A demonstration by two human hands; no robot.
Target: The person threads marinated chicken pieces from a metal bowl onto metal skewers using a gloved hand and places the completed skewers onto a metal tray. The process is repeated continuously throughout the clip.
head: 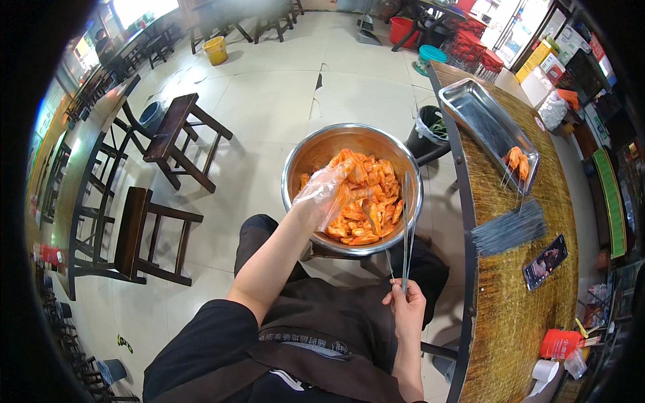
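Note:
My left hand (326, 190), in a clear plastic glove smeared with orange sauce, is inside a large stainless steel bowl (289, 174). Its fingers are among sauce-coated meat pieces (360, 221) that look like chicken wings; whether they grip one is unclear. Bare and below the bowl's near rim, my right hand (407, 302) holds several thin metal skewers (406, 226). Most of these point up together past the bowl's right side. One separate skewer (389, 264) slants from the fingertips over the rim to a meat piece (372, 216) near the bowl's middle.
At right, a wooden table (504, 312) bears a steel tray (484, 113) with skewered meat (518, 163), a pile of metal skewers (509, 229) and a phone (545, 262). A lined bin (421, 138) stands beside the bowl. Wooden stools (171, 126) are at left.

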